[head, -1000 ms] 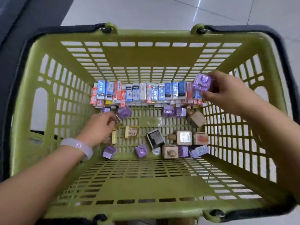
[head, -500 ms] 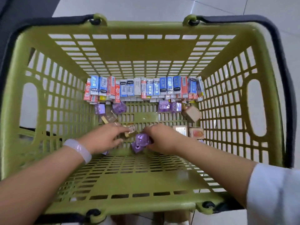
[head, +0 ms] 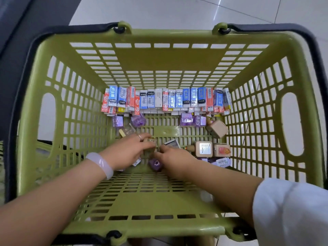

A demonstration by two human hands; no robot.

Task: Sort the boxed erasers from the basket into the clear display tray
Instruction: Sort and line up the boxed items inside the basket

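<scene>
Slotted olive plastic basket (head: 113, 55), glossy tiled floor around it. Shrink-wrapped rectangular boxed erasers (head: 166, 101) are lined up along the far wall, with purple faceted boxes and tan cubes loose on the floor of it. Half a second back the right hand (head: 174, 158) was gripping a purple box (head: 155, 164); now that box lies just under its wrist and the fingers curl near a white box (head: 171, 143). Left hand (head: 126, 150) curls over a small tan piece (head: 150, 140), can't tell if it's actually gripped.
</scene>
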